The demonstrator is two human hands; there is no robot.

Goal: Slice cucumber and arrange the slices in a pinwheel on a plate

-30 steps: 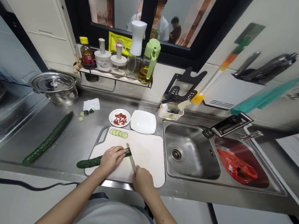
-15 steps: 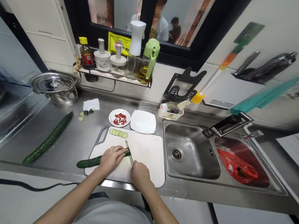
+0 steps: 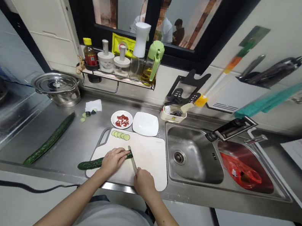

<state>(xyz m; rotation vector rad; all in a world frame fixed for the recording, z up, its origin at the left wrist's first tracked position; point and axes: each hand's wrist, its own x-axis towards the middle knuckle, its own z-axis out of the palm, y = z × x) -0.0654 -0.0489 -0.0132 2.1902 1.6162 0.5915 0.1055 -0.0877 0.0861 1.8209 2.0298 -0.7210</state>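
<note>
My left hand (image 3: 113,159) presses a dark green cucumber (image 3: 90,164) down on the white cutting board (image 3: 152,155), its fingers wrapped over the cucumber near the cut end. In my right hand (image 3: 143,181) is the handle of a kitchen knife (image 3: 133,158). The blade slants up and left, right beside the cucumber's cut end; whether it touches the flesh I cannot tell. Several pale cucumber slices (image 3: 120,135) lie overlapping in a row along the board's upper left. Left of the board, a second, whole cucumber (image 3: 49,138) rests on the steel counter.
Behind the board stand a plate of chopped red pieces (image 3: 114,119) and a white square plate (image 3: 145,124). Cucumber scraps (image 3: 87,114) lie by a paper towel (image 3: 93,105). A lidded pot (image 3: 58,89) is at back left, a sink (image 3: 193,154) at right, a bottle rack (image 3: 119,78) above.
My right hand has drawn the knife slightly back and to the right. My left hand keeps its hold on the cucumber. The whole view has shifted a little.
</note>
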